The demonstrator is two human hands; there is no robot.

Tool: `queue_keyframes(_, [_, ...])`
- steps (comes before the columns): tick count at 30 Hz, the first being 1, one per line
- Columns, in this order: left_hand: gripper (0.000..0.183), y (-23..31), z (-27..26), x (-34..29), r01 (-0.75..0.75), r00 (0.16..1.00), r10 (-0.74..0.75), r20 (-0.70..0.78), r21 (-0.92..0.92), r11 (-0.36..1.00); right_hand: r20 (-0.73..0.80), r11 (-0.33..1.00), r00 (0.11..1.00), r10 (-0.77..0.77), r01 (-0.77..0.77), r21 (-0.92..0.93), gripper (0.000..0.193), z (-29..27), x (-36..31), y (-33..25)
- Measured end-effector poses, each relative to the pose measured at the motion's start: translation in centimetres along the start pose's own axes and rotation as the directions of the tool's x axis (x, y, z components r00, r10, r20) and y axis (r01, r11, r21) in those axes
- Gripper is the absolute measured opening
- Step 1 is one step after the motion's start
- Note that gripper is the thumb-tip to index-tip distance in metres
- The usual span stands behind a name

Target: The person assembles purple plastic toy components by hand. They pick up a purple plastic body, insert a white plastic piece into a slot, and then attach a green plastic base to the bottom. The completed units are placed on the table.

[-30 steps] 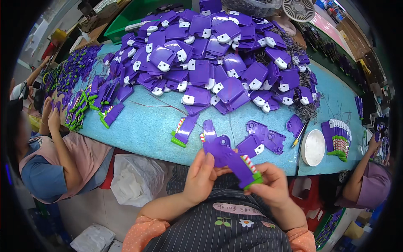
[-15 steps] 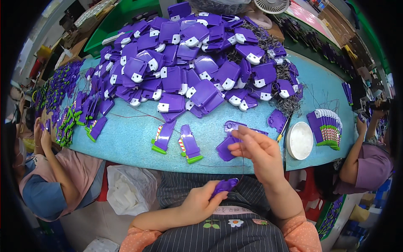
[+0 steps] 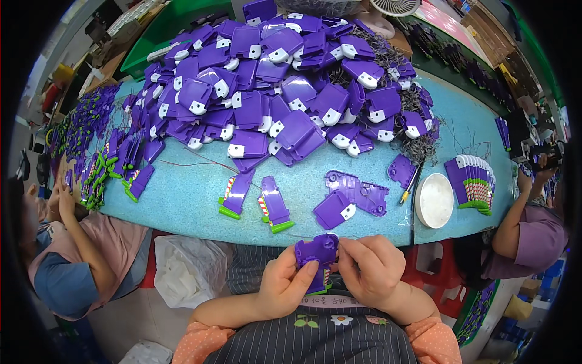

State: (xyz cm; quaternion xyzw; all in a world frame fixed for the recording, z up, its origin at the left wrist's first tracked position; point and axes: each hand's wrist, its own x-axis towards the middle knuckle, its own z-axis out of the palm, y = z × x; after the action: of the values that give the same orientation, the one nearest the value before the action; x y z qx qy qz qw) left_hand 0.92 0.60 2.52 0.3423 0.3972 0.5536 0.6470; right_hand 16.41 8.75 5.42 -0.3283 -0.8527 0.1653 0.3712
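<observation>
While the left hand [image 3: 284, 282] gripped, the right hand [image 3: 374, 268] curled close

In the head view, the left closed firmly on a purple plastic casing [image 3: 313, 250] above the striped apron [image 3: 273, 337]; whether the right, at its corner, pinched anything could not be told.

Bright, glare on purple panels [image 3: 299, 90], bent edges

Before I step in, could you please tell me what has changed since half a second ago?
The right hand has moved back toward the body, uncovering the white-cornered part, and is now at the right edge of the purple piece. The left hand keeps hold of that piece, now slightly farther forward. The purple heap and white dish stayed put.
</observation>
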Motion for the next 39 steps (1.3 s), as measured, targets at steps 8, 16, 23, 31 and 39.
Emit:
queue_keyframes(8, [0.030, 0.0, 0.3, 0.0, -0.183, 0.982, 0.176, 0.073, 0.622, 0.762, 0.008, 0.989, 0.995, 0.100, -0.101, 0.104, 0.020, -0.3, -0.5, 0.1])
queue_keyframes(16, [0.036, 0.5, -0.2, 0.8, -0.499, 0.865, 0.233, 0.444, 0.714, 0.491, 0.604, 0.490, 0.739, 0.298, -0.662, 0.567, 0.007, -1.4, 1.6, 3.2])
queue_keyframes(23, [0.037, 1.7, 0.4, 0.4, 0.072, 0.995, -0.077, -0.067, -0.067, 0.995, 0.200, 0.444, 0.738, 0.644, -0.575, 0.687, 0.026, 1.0, 0.7, 2.1])
queue_keyframes(31, [0.038, 1.0, 0.9, 1.3, -0.433, 0.808, 0.538, 0.241, 0.862, 0.263, 0.224, 0.712, 0.921, 0.320, -0.389, 0.584, 0.021, 1.2, -1.4, 0.4])
queue_keyframes(39, [0.029, -1.3, 1.4, 0.4, -0.140, 0.978, 0.176, -0.110, 0.277, 0.951, 0.393, 0.192, 0.760, 0.518, -0.551, 0.812, 0.016, 2.3, -3.2, -1.0])
